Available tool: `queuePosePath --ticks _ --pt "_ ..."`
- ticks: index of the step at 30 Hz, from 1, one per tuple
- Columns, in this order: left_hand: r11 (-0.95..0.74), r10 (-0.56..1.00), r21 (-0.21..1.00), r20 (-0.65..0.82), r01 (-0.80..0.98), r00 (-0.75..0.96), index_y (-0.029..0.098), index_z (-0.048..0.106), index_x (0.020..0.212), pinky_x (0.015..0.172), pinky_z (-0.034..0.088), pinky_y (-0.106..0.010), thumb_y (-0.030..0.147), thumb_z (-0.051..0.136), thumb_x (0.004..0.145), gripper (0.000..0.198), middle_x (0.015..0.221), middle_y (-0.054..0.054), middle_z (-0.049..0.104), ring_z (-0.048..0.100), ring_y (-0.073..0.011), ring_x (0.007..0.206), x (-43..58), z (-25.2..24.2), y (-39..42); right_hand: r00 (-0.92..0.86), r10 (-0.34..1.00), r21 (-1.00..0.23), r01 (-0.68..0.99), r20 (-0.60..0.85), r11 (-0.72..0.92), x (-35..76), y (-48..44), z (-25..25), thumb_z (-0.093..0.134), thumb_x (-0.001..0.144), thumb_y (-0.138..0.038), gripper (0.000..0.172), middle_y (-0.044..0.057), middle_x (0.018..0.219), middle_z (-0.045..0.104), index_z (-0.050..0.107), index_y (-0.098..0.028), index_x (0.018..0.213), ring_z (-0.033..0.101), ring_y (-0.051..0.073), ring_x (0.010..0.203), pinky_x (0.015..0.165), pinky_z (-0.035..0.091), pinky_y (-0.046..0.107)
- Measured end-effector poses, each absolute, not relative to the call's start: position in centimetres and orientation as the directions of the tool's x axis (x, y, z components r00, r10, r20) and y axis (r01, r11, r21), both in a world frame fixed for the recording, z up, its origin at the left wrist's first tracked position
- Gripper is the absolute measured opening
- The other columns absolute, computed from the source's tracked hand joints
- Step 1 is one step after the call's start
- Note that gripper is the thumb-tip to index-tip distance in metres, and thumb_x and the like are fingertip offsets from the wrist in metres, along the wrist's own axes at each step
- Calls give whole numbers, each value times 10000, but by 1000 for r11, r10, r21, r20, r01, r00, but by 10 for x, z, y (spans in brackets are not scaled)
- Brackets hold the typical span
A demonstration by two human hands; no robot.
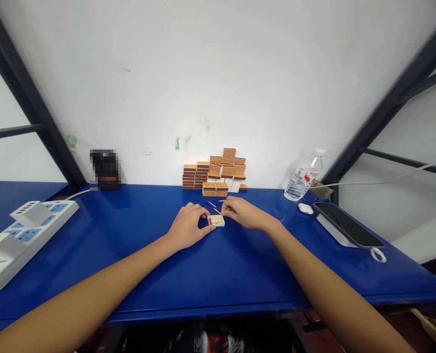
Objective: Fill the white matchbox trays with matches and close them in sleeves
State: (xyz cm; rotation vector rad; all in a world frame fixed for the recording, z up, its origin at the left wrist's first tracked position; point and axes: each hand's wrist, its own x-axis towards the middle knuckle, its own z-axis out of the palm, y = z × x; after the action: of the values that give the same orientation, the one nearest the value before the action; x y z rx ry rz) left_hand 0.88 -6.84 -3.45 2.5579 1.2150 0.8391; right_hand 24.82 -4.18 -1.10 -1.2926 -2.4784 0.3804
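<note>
A small white matchbox tray (220, 222) lies on the blue table, holding several red-tipped matches (215, 220). My left hand (189, 224) grips the tray's left end between thumb and fingers. Just behind the tray's right end, the fingertips of my right hand (242, 212) pinch a match (217, 211). Another loose match (212, 203) lies on the table beyond it, and one more shows partly by my right fingers. Behind my hands, stacked matchboxes (215, 177) stand against the wall, some upright and some flat.
A power strip (41, 230) with plugged-in adapters sits at the left, near a blurred dark object (106, 169). To the right stand a water bottle (303, 176), a white earbud case (305, 209) and a tilted phone (346, 224). Dark metal posts (394, 98) flank the table.
</note>
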Motion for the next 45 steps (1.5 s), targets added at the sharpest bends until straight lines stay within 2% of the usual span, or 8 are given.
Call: queuePosePath --ticks 5,10,16,22,27,32,37,45 --pt "-651 756 396 417 647 505 220 708 988 865 474 -382 384 774 865 215 957 -36 701 594 -241 936 9 -36 -68 -516 835 -368 751 192 548 246 -44 -9 564 1009 -243 144 73 948 656 650 -161 928 585 177 838 751 423 270" --pt "-652 755 395 417 647 506 221 707 991 861 475 -380 379 779 863 216 960 -36 701 594 -240 940 9 -36 -68 -321 930 -308 880 177 362 242 -42 -17 597 1006 -363 224 78 941 712 656 -179 892 625 182 792 680 393 275" --pt "-642 764 397 403 656 503 214 703 987 867 481 -389 390 775 869 224 968 -39 703 594 -244 948 9 -34 -69 -128 991 -236 963 30 132 241 -43 -16 650 947 -492 326 86 863 749 702 -197 817 684 225 803 626 395 288" --pt "-635 770 393 395 665 501 221 704 992 872 479 -395 396 773 871 223 973 -41 704 595 -250 955 10 -33 -70 10 989 -115 993 -147 -27 247 -46 -5 596 959 -571 435 157 928 764 749 -168 902 712 264 846 654 432 307" --pt "-635 770 396 392 663 504 218 701 983 872 482 -393 392 771 872 218 973 -37 704 597 -245 955 10 -33 -70 -140 982 -132 984 -130 122 254 -44 -6 553 1025 -345 272 143 996 766 716 -156 917 707 226 860 680 430 274" --pt "-642 764 399 405 655 502 219 704 981 876 483 -394 384 771 871 210 970 -40 702 594 -240 945 10 -34 -70 -375 917 -134 910 137 392 253 -26 -14 534 1035 -201 122 129 1126 694 647 -155 1033 659 200 959 798 436 255" --pt "-647 759 398 410 650 505 218 703 975 873 481 -397 399 767 875 216 958 -43 699 593 -244 942 10 -34 -69 -420 882 -48 898 214 438 251 -3 -24 518 1060 -251 139 121 1131 637 627 -166 1045 631 202 949 777 426 271" --pt "-656 752 391 417 646 511 218 700 981 874 473 -388 394 771 873 218 974 -42 698 596 -246 955 9 -36 -69 -409 885 -190 872 222 451 262 7 -36 570 1040 -267 136 96 1090 680 645 -154 1043 637 178 936 805 425 255"
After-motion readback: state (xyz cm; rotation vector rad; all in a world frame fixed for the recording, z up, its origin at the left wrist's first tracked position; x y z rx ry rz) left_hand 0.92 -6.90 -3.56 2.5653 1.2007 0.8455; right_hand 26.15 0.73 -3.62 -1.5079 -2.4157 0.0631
